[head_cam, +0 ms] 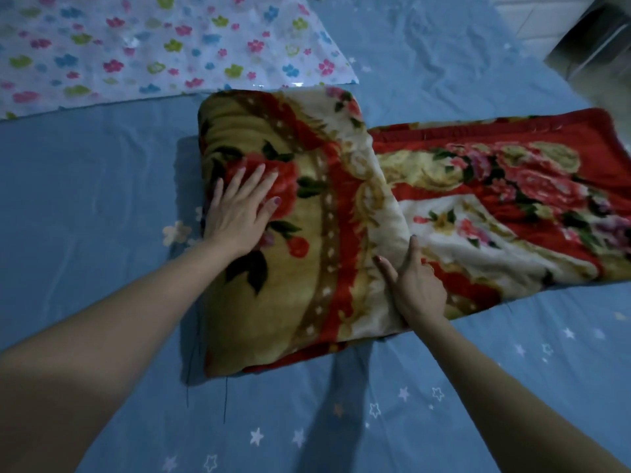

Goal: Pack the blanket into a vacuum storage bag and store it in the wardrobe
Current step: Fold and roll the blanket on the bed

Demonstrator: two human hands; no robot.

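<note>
— While the left hand (239, 213) lies flat with straight fingers on the thick folded part of the blanket (300, 213), what is the right hand (415, 285) doing?

— It sits at the edge of the fold, where the doubled part meets the single layer that runs off to the right. The thumb and one finger show straight against the plush; the other fingers are hidden, so I cannot tell whether they pinch the cloth or only press it.

— And where is everything lying?

— The blanket is on a bed sheet (102, 233), blue with small stars. The vacuum storage bag (136, 46), clear with coloured flowers, lies flat beyond it, its near edge touching or just behind the top of the fold. No wardrobe is in view.

— So the step is folding, not bagging yet?

— That is my reading. The right-hand length is still spread out, so the bundle looks too long for the bag as it stands.

— How should it be done well?

— Keep the left palm pressing down so the plush does not spring open. Bring the spread part over in one even fold, edges lined up with the stack, then smooth out trapped air from the crease outward. A tight, square packet will likely slide into the bag more easily.
</note>
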